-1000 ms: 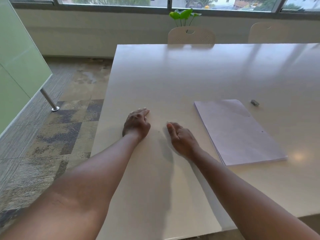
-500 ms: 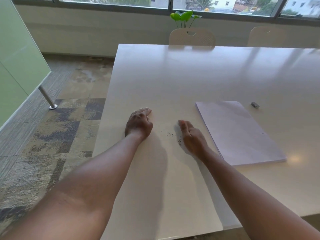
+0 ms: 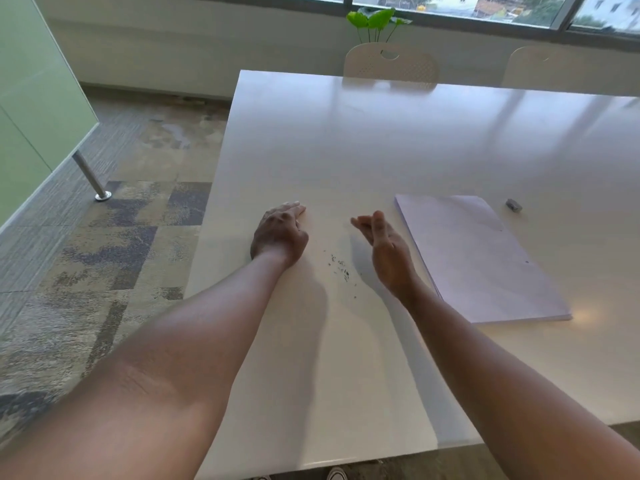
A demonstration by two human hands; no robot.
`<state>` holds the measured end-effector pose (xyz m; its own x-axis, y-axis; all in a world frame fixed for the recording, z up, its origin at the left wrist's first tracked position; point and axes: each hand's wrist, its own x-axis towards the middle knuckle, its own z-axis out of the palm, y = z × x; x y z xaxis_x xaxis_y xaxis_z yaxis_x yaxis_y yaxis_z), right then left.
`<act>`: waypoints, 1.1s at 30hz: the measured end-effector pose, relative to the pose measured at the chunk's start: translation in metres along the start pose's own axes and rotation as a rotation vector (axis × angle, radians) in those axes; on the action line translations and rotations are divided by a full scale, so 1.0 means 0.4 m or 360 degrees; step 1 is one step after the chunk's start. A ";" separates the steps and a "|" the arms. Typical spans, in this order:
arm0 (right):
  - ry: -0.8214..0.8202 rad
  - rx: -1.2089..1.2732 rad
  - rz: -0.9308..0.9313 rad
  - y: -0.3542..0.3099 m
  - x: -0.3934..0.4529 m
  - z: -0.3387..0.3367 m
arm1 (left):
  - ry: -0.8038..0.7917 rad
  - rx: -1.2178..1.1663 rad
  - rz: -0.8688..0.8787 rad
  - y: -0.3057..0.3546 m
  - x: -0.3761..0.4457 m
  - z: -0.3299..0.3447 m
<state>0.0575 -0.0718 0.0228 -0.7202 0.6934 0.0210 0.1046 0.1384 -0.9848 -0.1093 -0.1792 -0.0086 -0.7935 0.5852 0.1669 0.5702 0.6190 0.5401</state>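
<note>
My left hand (image 3: 278,233) rests palm down on the white table (image 3: 346,150), fingers loosely bent, holding nothing. My right hand (image 3: 384,244) stands on its edge above the table, fingers straight and pointing away, holding nothing. Between the two hands lies a small scatter of dark crumbs (image 3: 341,270) on the tabletop. A stack of white paper (image 3: 474,254) lies flat just right of my right hand.
A small grey eraser (image 3: 513,205) sits beyond the paper's far right corner. Two beige chairs (image 3: 391,65) stand at the table's far side, with a green plant (image 3: 375,22) behind. The table's left edge drops to patterned carpet (image 3: 121,237).
My right hand has slid to the right and lifted onto its edge, uncovering the dark crumbs. My left hand has stayed in place.
</note>
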 end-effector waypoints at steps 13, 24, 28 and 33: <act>-0.0047 0.0787 0.0185 -0.041 -0.027 0.089 | 0.0030 -0.0010 0.0009 0.002 -0.001 -0.002; -0.0026 0.0677 0.0270 -0.008 -0.048 0.109 | 0.0039 0.0013 0.0012 0.002 -0.001 -0.001; 0.0001 0.0868 0.0192 -0.050 -0.047 0.109 | 0.0042 0.0000 0.0026 -0.003 0.000 0.002; -0.0010 0.0116 0.0061 -0.028 0.017 0.002 | 0.0058 -0.0002 0.0030 -0.002 0.001 0.004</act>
<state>0.0509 -0.0694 0.0339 -0.7211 0.6926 -0.0181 0.0826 0.0599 -0.9948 -0.1097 -0.1785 -0.0102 -0.7898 0.5774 0.2068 0.5848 0.6074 0.5377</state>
